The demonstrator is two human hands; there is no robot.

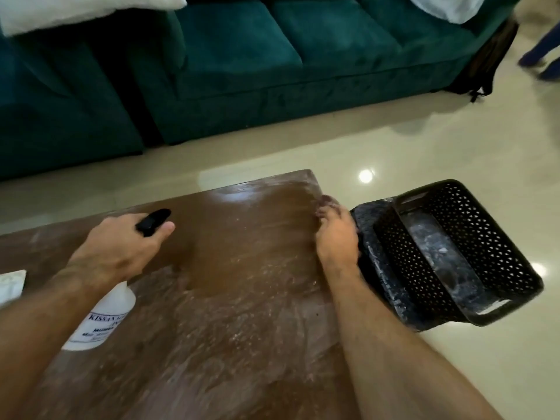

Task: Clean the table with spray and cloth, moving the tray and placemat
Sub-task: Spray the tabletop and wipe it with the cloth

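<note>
Two hands busy — left hand (pixel 121 247) grips spray bottle (pixel 104 313), right hand (pixel 335 234) clutches tray (pixel 460 253) and placemat (pixel 378 268) off table (pixel 236 298).

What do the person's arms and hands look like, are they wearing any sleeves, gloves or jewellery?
Both forearms are bare up to the frame edge, with no sleeves in view. The left hand and right hand are ungloved, with no watch, bracelet or ring visible. Fine dark hair shows along both forearms. The right hand's fingertips look dusted with whitish residue.

Teal sofa (pixel 272 65) along far side w/ white cushions (pixel 75 10) on it; glossy cream floor (pixel 424 140); someone's dark-trousered legs (pixel 539 53) (top right corner).
</note>
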